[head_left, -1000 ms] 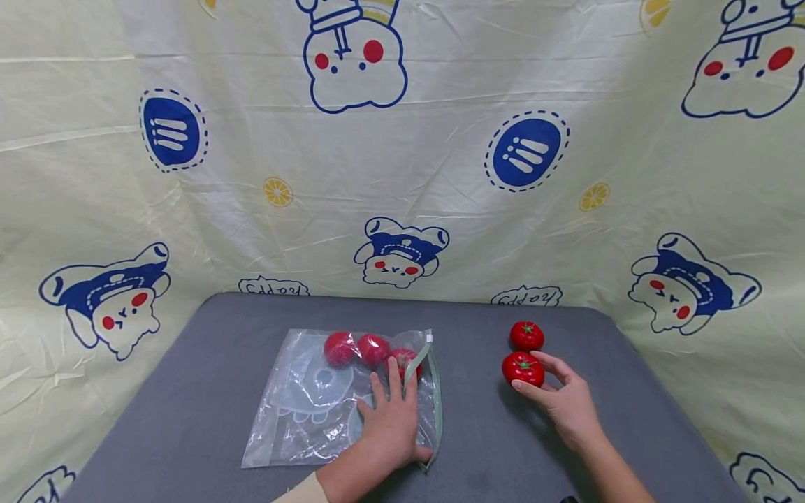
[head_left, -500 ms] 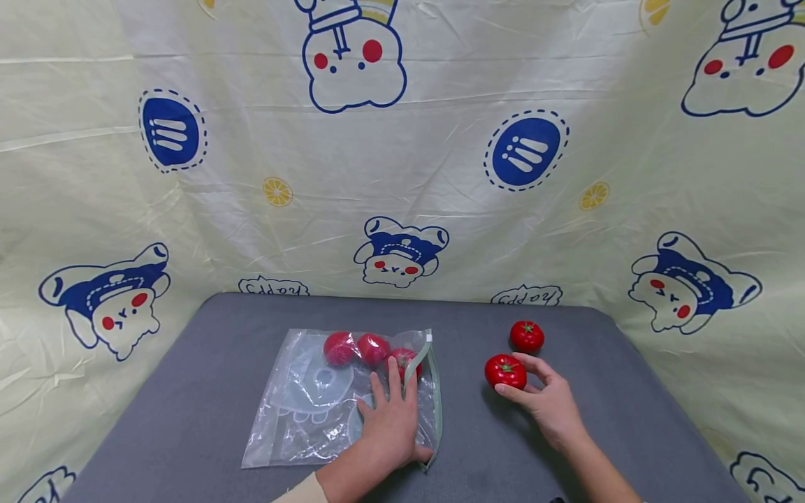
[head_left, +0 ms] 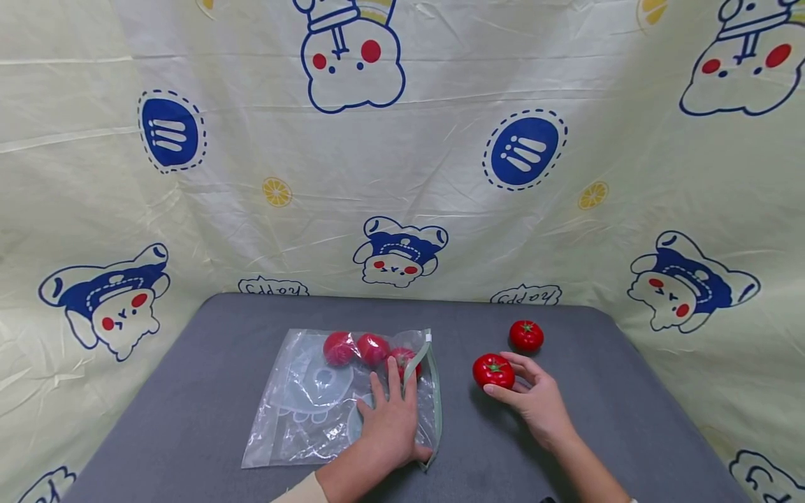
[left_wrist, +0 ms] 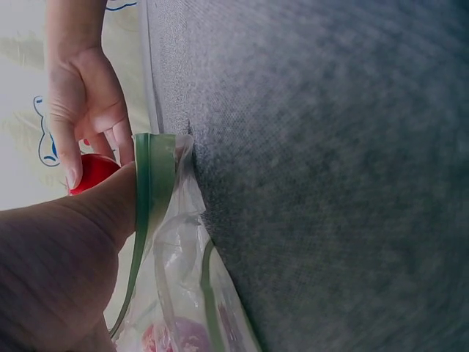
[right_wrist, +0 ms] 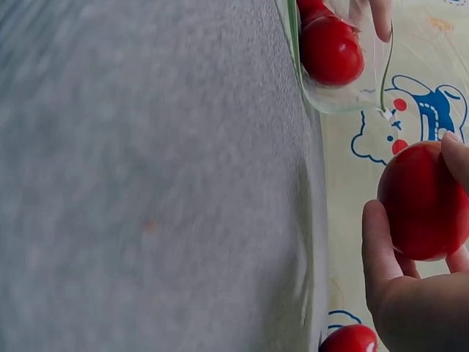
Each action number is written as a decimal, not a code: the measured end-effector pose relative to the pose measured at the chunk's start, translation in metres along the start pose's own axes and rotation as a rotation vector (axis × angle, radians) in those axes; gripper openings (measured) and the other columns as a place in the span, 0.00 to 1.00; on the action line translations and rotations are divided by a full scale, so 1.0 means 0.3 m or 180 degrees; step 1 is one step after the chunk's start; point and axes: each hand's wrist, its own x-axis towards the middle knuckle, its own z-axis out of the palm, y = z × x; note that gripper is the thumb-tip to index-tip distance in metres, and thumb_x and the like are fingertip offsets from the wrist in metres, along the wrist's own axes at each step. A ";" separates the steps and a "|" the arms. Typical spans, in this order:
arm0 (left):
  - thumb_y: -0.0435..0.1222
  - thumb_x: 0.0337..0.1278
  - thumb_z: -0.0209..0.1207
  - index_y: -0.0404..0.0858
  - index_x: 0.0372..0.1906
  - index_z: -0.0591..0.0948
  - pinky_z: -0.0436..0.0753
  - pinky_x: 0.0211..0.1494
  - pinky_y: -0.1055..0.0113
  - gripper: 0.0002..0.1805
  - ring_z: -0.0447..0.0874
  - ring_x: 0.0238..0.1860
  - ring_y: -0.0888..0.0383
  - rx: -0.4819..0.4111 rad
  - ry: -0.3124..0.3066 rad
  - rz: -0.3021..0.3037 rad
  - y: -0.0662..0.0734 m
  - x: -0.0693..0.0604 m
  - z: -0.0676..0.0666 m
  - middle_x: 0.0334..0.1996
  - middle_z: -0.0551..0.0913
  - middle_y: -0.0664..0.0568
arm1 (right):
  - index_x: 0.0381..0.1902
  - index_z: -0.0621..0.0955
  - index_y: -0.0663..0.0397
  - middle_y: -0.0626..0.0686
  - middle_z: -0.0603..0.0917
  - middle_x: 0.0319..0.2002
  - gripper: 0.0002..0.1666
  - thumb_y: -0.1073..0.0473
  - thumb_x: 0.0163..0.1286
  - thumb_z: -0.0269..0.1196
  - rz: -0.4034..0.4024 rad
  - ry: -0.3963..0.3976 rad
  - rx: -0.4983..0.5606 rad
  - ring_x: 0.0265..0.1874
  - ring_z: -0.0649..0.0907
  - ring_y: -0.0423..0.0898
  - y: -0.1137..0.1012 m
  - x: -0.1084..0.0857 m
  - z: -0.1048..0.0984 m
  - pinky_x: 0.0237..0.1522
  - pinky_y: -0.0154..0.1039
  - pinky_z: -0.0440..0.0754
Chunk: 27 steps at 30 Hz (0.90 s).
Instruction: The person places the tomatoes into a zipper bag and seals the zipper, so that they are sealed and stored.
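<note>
A grey fabric-textured table [head_left: 189, 405] with rounded far corners stands before a creased, pale plastic-looking backdrop [head_left: 428, 168]. Printed on it are blue-outlined, red-cheeked cartoon animals [head_left: 400, 253], several upside down, dash-ringed blue ovals [head_left: 170, 131], yellow citrus slices [head_left: 277, 192] and upside-down "happy" lettering [head_left: 273, 287] just above the table's far edge.

Spreads the left hand [head_left: 391, 425] with fingers [head_left: 394, 377] straight and apart; curves the right hand [head_left: 539, 404] in a grip, with thumb [head_left: 500, 395] opposing fingers.

bagged red fruits [head_left: 339, 348]: 3 | unbagged tomatoes [head_left: 493, 371]: 2 | plastic bag [head_left: 302, 402]: 1 | hands [head_left: 391, 425] [head_left: 534, 402]: 2 | grey table [head_left: 195, 405]: 1
</note>
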 end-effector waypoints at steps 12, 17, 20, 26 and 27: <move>0.57 0.27 0.83 0.46 0.81 0.57 0.65 0.65 0.20 0.71 0.46 0.79 0.24 0.0025 -0.0047 -0.0028 0.005 0.006 -0.003 0.83 0.42 0.40 | 0.72 0.72 0.50 0.59 0.72 0.68 0.44 0.58 0.59 0.77 0.0029 -0.0078 0.0041 0.53 0.82 0.55 -0.004 0.003 0.047 0.48 0.34 0.86; 0.57 0.27 0.83 0.47 0.81 0.56 0.65 0.64 0.20 0.71 0.46 0.79 0.24 0.0025 -0.0055 -0.0040 0.004 0.006 0.000 0.83 0.42 0.40 | 0.72 0.72 0.50 0.59 0.73 0.68 0.44 0.57 0.59 0.78 0.0021 -0.0120 0.0005 0.55 0.81 0.56 -0.004 0.000 0.067 0.48 0.35 0.86; 0.57 0.27 0.83 0.47 0.81 0.56 0.64 0.64 0.20 0.71 0.46 0.79 0.24 0.0002 -0.0062 -0.0041 0.003 0.006 -0.001 0.84 0.41 0.40 | 0.71 0.73 0.50 0.58 0.74 0.67 0.45 0.57 0.58 0.78 -0.0003 -0.0153 0.0013 0.57 0.80 0.57 -0.004 0.004 0.078 0.49 0.35 0.86; 0.57 0.27 0.83 0.45 0.81 0.56 0.65 0.64 0.20 0.71 0.46 0.79 0.24 -0.0003 -0.0027 -0.0042 0.004 0.005 -0.001 0.83 0.42 0.40 | 0.71 0.73 0.50 0.58 0.74 0.68 0.45 0.57 0.57 0.79 0.0012 -0.0259 0.0010 0.60 0.78 0.59 -0.003 0.011 0.095 0.52 0.39 0.87; 0.57 0.26 0.83 0.45 0.81 0.56 0.65 0.64 0.20 0.71 0.46 0.79 0.25 0.0003 -0.0020 -0.0045 0.004 0.006 -0.001 0.83 0.42 0.40 | 0.71 0.73 0.50 0.58 0.74 0.68 0.44 0.57 0.57 0.79 0.0022 -0.0270 -0.0004 0.59 0.79 0.58 -0.003 0.012 0.097 0.52 0.40 0.87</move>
